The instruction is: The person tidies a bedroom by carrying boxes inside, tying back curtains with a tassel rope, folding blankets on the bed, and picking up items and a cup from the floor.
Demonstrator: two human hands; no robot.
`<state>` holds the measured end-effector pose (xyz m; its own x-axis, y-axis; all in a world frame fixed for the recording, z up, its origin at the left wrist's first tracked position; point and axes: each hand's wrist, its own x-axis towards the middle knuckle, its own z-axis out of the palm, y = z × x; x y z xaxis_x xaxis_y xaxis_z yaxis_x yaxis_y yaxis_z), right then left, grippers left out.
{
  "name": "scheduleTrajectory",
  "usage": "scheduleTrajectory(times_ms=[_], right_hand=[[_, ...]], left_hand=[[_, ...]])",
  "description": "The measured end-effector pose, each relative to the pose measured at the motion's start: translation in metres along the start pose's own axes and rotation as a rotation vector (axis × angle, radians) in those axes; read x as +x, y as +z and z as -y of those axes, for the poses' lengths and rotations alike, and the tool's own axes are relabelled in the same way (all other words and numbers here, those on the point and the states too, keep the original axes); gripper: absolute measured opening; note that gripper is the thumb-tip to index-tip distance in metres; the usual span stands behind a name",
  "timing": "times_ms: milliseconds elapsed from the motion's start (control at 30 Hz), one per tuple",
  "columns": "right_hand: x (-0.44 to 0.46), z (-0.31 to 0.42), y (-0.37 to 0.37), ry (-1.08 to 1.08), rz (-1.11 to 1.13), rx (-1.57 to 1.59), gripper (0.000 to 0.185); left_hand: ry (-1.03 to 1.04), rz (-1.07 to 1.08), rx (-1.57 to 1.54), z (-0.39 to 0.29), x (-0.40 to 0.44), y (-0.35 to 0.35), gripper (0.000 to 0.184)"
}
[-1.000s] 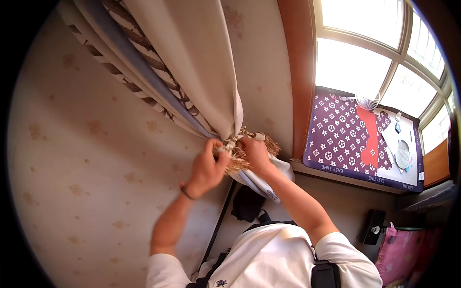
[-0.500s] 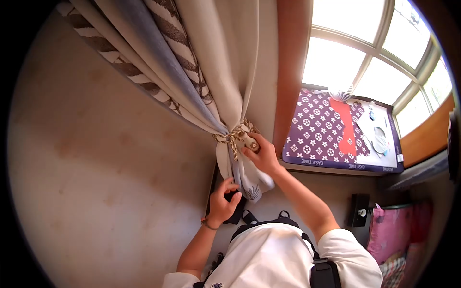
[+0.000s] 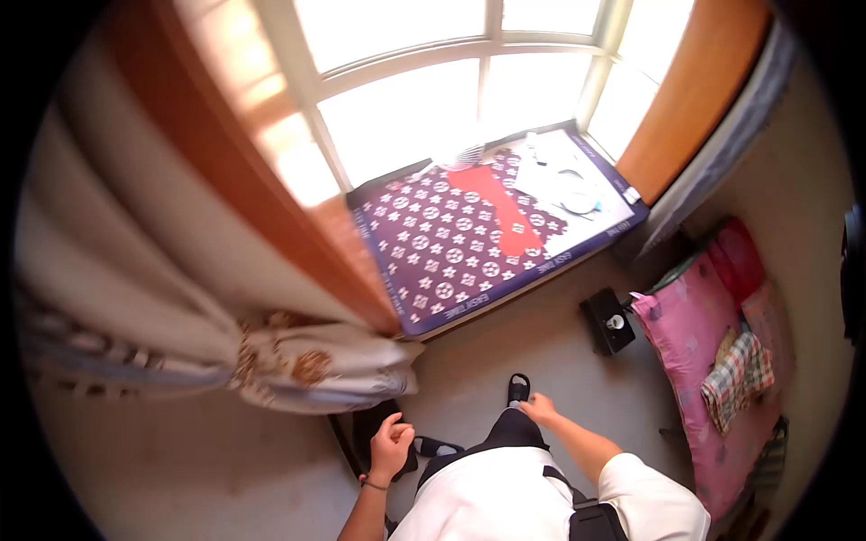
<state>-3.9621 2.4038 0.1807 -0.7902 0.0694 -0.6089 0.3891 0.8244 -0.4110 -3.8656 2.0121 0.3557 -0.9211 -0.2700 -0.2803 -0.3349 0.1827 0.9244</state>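
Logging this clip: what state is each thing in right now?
Left hand: empty, fingers bent
Right hand: lowered, no held object visible
Curtain: gathered at its tieback
Tieback: fastened around the curtain
Mat: spread flat, things on it
Checked cloth: rumpled
Slippers: worn

The right hand (image 3: 538, 410) has let go of the tassel (image 3: 313, 365) and hangs by the leg (image 3: 507, 433). The left hand (image 3: 391, 446), up at the tie (image 3: 245, 356) a second ago, is down too. The person (image 3: 483, 500) has turned toward the window (image 3: 397, 117), right foot (image 3: 519, 389) now ahead of the left.
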Motion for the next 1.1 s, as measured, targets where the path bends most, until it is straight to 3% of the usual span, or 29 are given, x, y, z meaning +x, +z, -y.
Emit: scheduleTrajectory(times_ms=[67,200,300,433,533,567,700,733,900,1000,1100], right_hand=[[0.018,-0.097,0.006,0.111,-0.122,-0.036,0.055],[0.063,-0.248,0.002,0.402,-0.013,0.071,0.040],[0.077,-0.252,-0.075,0.591,0.134,0.219,0.030],[0.147,-0.286,-0.145,0.617,0.206,0.280,0.033],[0.201,-0.259,-0.206,0.550,-0.017,0.517,0.037],[0.226,-0.247,-0.225,0.481,-0.033,0.538,0.039],[0.335,-0.215,-0.296,0.292,-0.060,0.671,0.038],[0.354,-0.212,-0.307,0.277,-0.056,0.722,0.035],[0.469,-0.233,-0.315,0.429,-0.054,0.784,0.035],[0.510,-0.205,-0.349,0.472,0.047,0.807,0.036],[0.543,-0.191,-0.379,0.438,0.057,0.891,0.036]], left_hand=[[-0.059,0.048,-0.014,0.012,0.025,0.031,0.040],[-0.165,0.142,0.251,0.001,0.087,0.111,0.043],[-0.223,0.191,0.489,-0.019,0.134,0.183,0.049],[-0.225,0.284,0.605,-0.055,0.194,0.278,0.048],[-0.190,0.379,0.525,-0.082,0.274,0.354,0.045],[-0.194,0.401,0.465,-0.069,0.318,0.382,0.044],[0.125,0.377,0.395,-0.079,0.549,0.538,0.035],[0.136,0.377,0.221,-0.092,0.607,0.587,0.037],[0.275,0.294,0.320,-0.085,0.842,0.811,0.068],[0.035,0.167,0.355,-0.086,0.895,0.885,0.074],[-0.193,0.050,0.654,-0.121,0.894,0.916,0.052]])
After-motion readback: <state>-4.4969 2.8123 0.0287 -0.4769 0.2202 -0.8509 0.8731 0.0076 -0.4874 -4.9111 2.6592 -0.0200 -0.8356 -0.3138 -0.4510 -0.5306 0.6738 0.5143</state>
